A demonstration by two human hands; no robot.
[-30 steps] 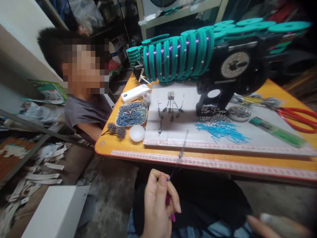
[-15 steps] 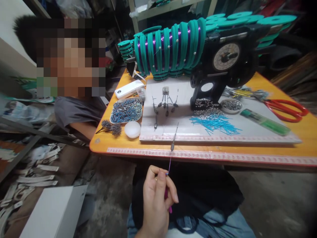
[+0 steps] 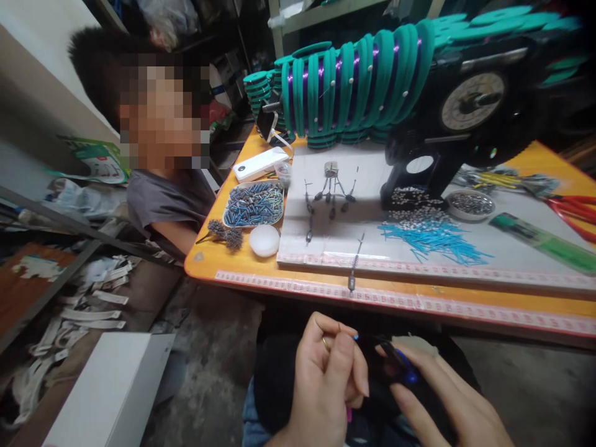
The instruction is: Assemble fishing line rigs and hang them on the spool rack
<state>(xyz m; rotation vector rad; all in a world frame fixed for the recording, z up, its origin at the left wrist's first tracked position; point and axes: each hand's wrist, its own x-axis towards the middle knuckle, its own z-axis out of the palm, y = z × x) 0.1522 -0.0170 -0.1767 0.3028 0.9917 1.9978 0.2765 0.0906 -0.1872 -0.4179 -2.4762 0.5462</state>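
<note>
My left hand point(image 3: 326, 382) is low in front of my lap, thumb and forefinger pinching a thin purple line with a small blue tip point(image 3: 355, 337). My right hand point(image 3: 442, 400) is close beside it on the right and grips a small dark tool with a blue part point(image 3: 404, 370), its tip pointing at the left hand's fingers. Just above, a grey coiled piece point(image 3: 352, 277) lies over the edge of the orange table point(image 3: 242, 264).
Another person's grey sleeve point(image 3: 158, 202) is at the table's left. A tray of blue-grey cylinders point(image 3: 254, 205), white lid point(image 3: 264, 240), blue tubes point(image 3: 433, 239), green lighter point(image 3: 544, 243), red scissors point(image 3: 575, 208), teal spools point(image 3: 354, 87) and a black dial machine point(image 3: 470, 102) are there. A white box point(image 3: 107, 397) stands on the floor.
My right hand has come in from the lower right with the dark tool and now meets my left hand. The left hand still pinches the line.
</note>
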